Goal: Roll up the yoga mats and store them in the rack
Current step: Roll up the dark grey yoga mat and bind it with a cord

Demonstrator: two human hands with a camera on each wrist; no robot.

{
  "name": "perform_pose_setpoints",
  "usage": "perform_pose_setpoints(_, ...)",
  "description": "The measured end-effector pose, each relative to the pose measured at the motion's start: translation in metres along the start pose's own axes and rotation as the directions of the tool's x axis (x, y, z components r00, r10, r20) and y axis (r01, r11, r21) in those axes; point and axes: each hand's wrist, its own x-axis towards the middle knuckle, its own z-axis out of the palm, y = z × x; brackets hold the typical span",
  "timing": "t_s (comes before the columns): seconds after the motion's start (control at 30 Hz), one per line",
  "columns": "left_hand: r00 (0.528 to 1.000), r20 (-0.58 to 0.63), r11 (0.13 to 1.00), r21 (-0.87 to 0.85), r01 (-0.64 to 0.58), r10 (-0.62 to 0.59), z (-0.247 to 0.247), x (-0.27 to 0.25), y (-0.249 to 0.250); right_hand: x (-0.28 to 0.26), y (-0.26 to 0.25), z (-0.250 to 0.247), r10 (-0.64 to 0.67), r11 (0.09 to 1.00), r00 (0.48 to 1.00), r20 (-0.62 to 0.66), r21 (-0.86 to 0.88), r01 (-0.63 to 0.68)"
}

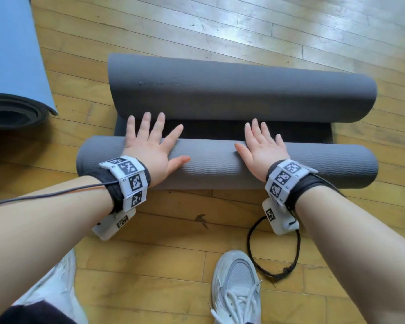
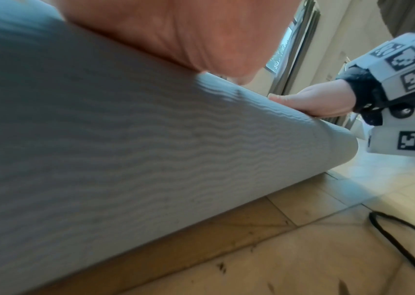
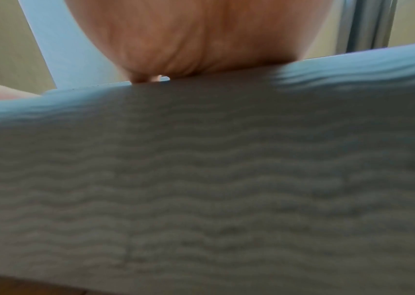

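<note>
A grey yoga mat lies across the wooden floor. Its near end is wound into a ribbed roll [image 1: 220, 164], and its far end curls up into a bigger loose roll [image 1: 241, 90]. A short flat strip shows between the two. My left hand [image 1: 150, 146] rests flat on the near roll's left part, fingers spread and straight. My right hand [image 1: 262, 148] lies flat on its right part in the same way. The left wrist view shows the ribbed roll [image 2: 151, 149] under my palm [image 2: 189, 30], with my right hand [image 2: 322, 99] further along. The right wrist view shows the roll [image 3: 201, 179] under my palm [image 3: 196, 36].
A blue mat [image 1: 12, 54] lies at the far left, with its dark rolled end [image 1: 12, 111] near me. My two white shoes [image 1: 236, 288] [image 1: 54, 284] stand on the floor just behind the roll. A black cable [image 1: 274, 253] loops from my right wrist. No rack is in view.
</note>
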Motion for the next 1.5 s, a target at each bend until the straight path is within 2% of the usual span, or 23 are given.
perform_pose_setpoints(0.17, 0.996, -0.002, 0.995, -0.051, 0.085, -0.085, -0.004, 0.010, -0.007, 0.027, -0.001, -0.013, 0.013, 0.999, 1.000, 0.000, 0.032, -0.013)
perform_pose_setpoints(0.47, 0.996, -0.036, 0.993, -0.094, 0.074, -0.078, -0.012, 0.042, -0.017, 0.048, -0.001, -0.022, 0.007, 0.995, 0.998, -0.061, 0.101, -0.001)
perform_pose_setpoints(0.57, 0.995, -0.050, 0.991, -0.112, 0.078, -0.084, -0.015, 0.053, -0.020, 0.049, -0.001, -0.023, -0.011, 0.997, 0.997, -0.082, 0.075, 0.017)
perform_pose_setpoints(0.73, 0.994, -0.053, 0.987, -0.130, 0.092, -0.099, -0.020, 0.067, -0.023, 0.057, -0.001, -0.028, -0.029, 0.998, 0.999, -0.038, 0.063, 0.032)
perform_pose_setpoints(0.87, 0.993, -0.038, 0.984, -0.138, 0.110, -0.116, -0.026, 0.063, -0.023, 0.072, 0.002, -0.037, -0.044, 0.993, 0.999, -0.010, 0.105, 0.045)
perform_pose_setpoints(1.07, 0.998, 0.027, 0.996, -0.061, 0.064, -0.062, -0.023, 0.042, -0.022, 0.082, 0.001, -0.045, -0.048, 0.989, 0.999, -0.003, 0.141, 0.048)
perform_pose_setpoints(1.33, 0.996, 0.019, 0.993, -0.078, 0.094, -0.092, -0.038, 0.082, -0.033, 0.074, 0.001, -0.047, -0.055, 0.998, 0.998, -0.024, 0.041, 0.056)
perform_pose_setpoints(1.5, 0.992, -0.017, 0.988, -0.091, 0.122, -0.124, -0.043, 0.092, -0.034, 0.083, -0.001, -0.052, -0.040, 0.998, 0.999, -0.011, 0.045, 0.040)
